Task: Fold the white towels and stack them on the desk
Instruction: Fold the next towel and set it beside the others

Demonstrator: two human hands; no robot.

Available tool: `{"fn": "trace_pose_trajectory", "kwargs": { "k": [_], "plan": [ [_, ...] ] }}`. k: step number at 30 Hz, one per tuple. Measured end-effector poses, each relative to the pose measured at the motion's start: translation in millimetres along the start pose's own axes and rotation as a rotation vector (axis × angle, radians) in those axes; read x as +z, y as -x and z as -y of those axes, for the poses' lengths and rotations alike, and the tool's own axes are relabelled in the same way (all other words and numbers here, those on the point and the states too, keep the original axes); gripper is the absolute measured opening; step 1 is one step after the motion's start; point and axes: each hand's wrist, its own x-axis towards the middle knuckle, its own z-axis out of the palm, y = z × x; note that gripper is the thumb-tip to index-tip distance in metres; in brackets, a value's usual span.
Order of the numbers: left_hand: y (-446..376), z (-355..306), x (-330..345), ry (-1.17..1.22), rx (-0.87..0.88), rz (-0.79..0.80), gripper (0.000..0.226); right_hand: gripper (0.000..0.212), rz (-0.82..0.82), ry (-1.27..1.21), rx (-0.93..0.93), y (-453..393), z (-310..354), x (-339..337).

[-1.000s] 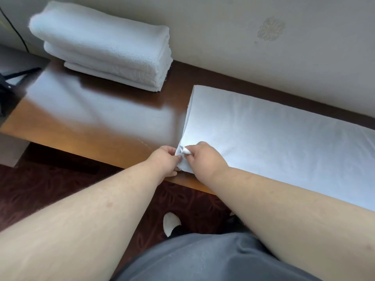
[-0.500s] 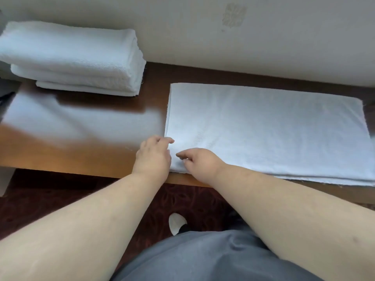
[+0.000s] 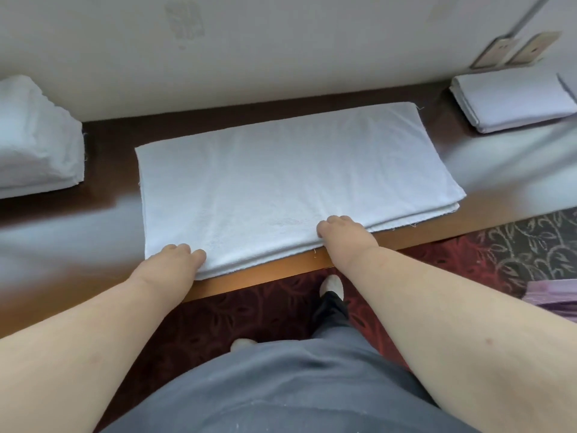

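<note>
A long white towel [image 3: 290,179], folded into several layers, lies flat across the brown desk [image 3: 103,232] with its near edge along the desk's front. My left hand [image 3: 170,265] is on the towel's near left corner, fingers curled over it and thumb on top. My right hand [image 3: 343,235] grips the near edge around its middle with knuckles up, and its fingertips are hidden. A stack of folded white towels [image 3: 37,142] sits at the desk's far left. One more folded white towel [image 3: 515,101] lies at the far right.
A pale wall [image 3: 281,42] runs right behind the desk, with two wall sockets [image 3: 515,53] at the upper right. Patterned red carpet [image 3: 499,254] and my feet are below the desk's front edge. Something purple [image 3: 552,295] sits low at the right edge.
Both hands let go of the left corner they pinched together. They moved apart along the near edge, the right hand far to the right. The view swung right.
</note>
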Motion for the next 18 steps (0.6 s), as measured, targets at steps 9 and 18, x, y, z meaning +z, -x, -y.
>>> {"fn": "trace_pose_trajectory", "kwargs": {
  "k": [9, 18],
  "plan": [
    [-23.7, -29.8, -34.8, 0.012, 0.082, 0.000, 0.028, 0.042, -0.120, -0.045, 0.071, 5.8, -76.7, 5.7],
    [-40.8, -34.2, -12.3, -0.077, 0.018, 0.143, 0.008, 0.018, -0.087, -0.225, -0.064, 0.7, -136.1, 4.2]
  ]
}}
